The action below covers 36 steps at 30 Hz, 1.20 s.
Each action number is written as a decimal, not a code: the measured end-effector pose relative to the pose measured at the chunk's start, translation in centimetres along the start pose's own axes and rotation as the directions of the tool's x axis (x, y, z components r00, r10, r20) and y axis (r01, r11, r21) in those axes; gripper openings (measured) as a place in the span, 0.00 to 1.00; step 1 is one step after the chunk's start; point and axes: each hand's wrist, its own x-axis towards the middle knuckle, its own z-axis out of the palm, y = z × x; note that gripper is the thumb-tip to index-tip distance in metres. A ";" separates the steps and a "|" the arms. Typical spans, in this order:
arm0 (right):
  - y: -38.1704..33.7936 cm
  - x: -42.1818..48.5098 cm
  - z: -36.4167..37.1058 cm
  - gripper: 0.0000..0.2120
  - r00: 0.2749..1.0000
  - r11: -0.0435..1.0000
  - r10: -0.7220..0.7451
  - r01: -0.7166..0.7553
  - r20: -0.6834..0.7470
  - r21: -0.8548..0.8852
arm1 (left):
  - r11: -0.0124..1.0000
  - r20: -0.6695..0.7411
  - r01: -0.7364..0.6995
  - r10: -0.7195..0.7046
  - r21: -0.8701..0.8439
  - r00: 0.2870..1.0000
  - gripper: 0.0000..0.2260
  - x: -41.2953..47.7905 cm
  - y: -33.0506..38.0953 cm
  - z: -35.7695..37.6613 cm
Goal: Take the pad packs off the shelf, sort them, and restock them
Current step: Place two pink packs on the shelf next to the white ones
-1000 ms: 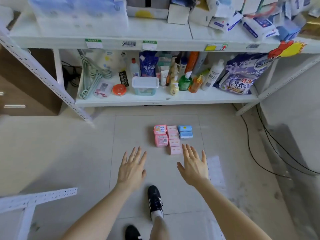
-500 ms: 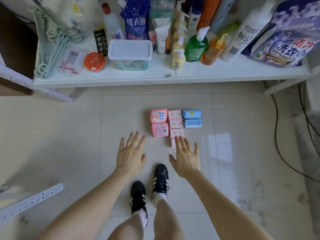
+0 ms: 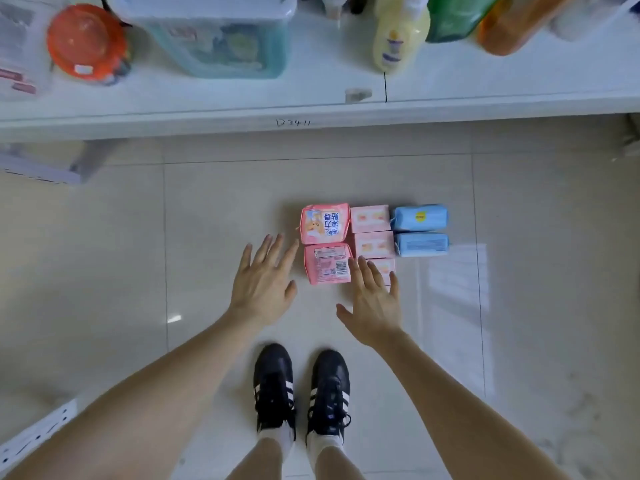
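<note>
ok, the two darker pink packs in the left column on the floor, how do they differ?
The far pink pack shows its front, with blue characters and a picture; the near pink pack shows a barcode and small print. The far pink pack lies beyond both hands; the near pink pack sits between the left hand and the right hand, both open. Shared: same pink wrap, similar size, flat on the floor, edge to edge.

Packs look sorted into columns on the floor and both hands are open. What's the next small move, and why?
Probably lower the left hand and grip the near bright pink pack. That hand is open just beside it, the right hand open over the nearest pale pink pack, and neither holds anything. Colours are already grouped, so lifting seems due.
</note>
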 end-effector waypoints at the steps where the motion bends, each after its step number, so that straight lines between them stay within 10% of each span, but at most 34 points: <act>1: 0.1 1.1 0.7 0.42 1.000 1.000 -0.004 0.004 -0.002 0.006 | 1.000 -0.003 -0.006 0.006 -0.002 1.000 0.32 1.2 -0.3 0.8; 11: 1.4 8.8 6.5 0.51 0.998 0.999 -0.041 0.041 -0.045 -0.001 | 0.997 -0.042 -0.077 0.077 -0.010 0.996 0.33 9.8 -2.9 7.4; 23: 0.5 6.9 9.9 0.36 0.982 0.999 -0.044 0.042 -0.183 -0.011 | 0.982 -0.076 -0.186 0.184 -0.019 0.980 0.37 13.7 -3.8 8.2; 36: 0.4 5.8 12.0 0.37 0.995 0.955 -0.046 0.070 -0.091 0.287 | 0.971 -0.039 -0.143 0.138 -0.192 0.990 0.41 16.7 -1.2 8.0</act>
